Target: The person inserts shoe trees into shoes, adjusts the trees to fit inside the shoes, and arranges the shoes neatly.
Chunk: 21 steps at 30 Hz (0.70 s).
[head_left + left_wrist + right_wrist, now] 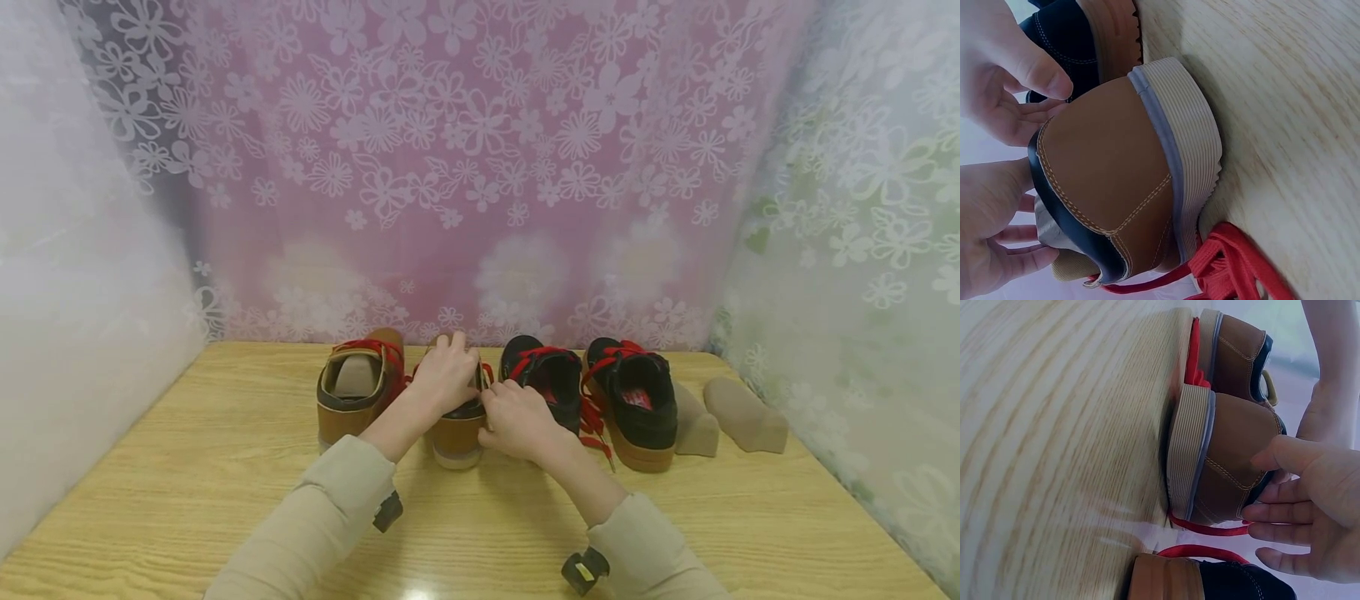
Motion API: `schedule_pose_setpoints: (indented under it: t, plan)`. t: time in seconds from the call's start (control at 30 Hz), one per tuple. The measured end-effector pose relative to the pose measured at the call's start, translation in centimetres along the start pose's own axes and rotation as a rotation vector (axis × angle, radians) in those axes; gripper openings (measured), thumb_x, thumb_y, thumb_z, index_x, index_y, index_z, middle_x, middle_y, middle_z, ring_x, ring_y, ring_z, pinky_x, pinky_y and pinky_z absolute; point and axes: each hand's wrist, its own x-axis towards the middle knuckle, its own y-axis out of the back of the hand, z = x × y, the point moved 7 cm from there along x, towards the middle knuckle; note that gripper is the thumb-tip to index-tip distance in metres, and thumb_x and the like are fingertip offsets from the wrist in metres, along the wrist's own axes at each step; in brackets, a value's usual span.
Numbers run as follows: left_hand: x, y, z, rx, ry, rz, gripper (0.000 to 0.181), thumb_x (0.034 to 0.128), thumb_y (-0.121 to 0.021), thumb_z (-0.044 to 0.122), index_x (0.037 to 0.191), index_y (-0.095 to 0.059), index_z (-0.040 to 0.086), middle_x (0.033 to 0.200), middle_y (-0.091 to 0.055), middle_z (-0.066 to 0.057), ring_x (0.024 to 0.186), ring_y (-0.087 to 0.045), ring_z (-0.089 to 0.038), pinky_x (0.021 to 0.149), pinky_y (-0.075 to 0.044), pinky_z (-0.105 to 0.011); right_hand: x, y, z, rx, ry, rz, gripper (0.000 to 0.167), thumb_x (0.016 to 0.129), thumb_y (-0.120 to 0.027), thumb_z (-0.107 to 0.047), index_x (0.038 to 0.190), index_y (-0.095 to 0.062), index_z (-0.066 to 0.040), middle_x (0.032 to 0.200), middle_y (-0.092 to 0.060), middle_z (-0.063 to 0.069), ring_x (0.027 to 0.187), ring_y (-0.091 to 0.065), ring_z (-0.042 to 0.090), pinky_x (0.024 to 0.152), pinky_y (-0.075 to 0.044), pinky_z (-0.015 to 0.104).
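Note:
A brown shoe (456, 437) with a black collar and red laces stands on the table, heel toward me. My left hand (446, 371) reaches over it from the left, fingers bent at the opening near a beige part (1072, 265), either tongue or filler. Its fingertips are partly hidden behind the collar (1063, 194). At the right side of the heel, my right hand (1316, 500) has its thumb on the outer leather and its fingers along the collar edge, pinching it. A second brown shoe (352, 408) stands left, with a beige filler (356, 375) inside.
To the right stand two black shoes with red laces, a nearer one (641, 417) and another (551, 379) close to my right hand. Two beige shoe fillers (696, 425) lie at the far right. Behind the wooden table (465, 533) hangs a pink flowered curtain (480, 167).

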Motion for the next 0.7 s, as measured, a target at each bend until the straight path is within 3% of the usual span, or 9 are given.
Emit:
schedule_pose_setpoints:
  t: [0.37,0.7]
  plan:
    - [0.03,-0.53,-0.22,-0.010,0.017,-0.020,0.048,0.0748,-0.076,0.039,0.104,-0.060,0.005,0.105,-0.047,-0.016,0.091,-0.050,-0.030,0.069,-0.051,-0.035,0.03,-0.06,-0.12,0.022,-0.003,-0.011,0.024,0.077,-0.069,-0.029,0.084,-0.060,-0.007,0.078,-0.052,-0.001,0.077,-0.051,0.020,0.062,-0.045,0.032]
    - [0.05,-0.19,-0.01,0.007,0.002,-0.035,0.046,0.0757,-0.076,0.038,0.106,-0.063,0.005,0.104,-0.048,-0.015,0.092,-0.052,-0.030,0.068,-0.052,-0.034,0.00,-0.08,0.08,0.016,-0.013,-0.024,0.026,0.078,-0.068,-0.030,0.086,-0.060,-0.007,0.078,-0.051,0.000,0.078,-0.051,0.020,0.063,-0.045,0.033]
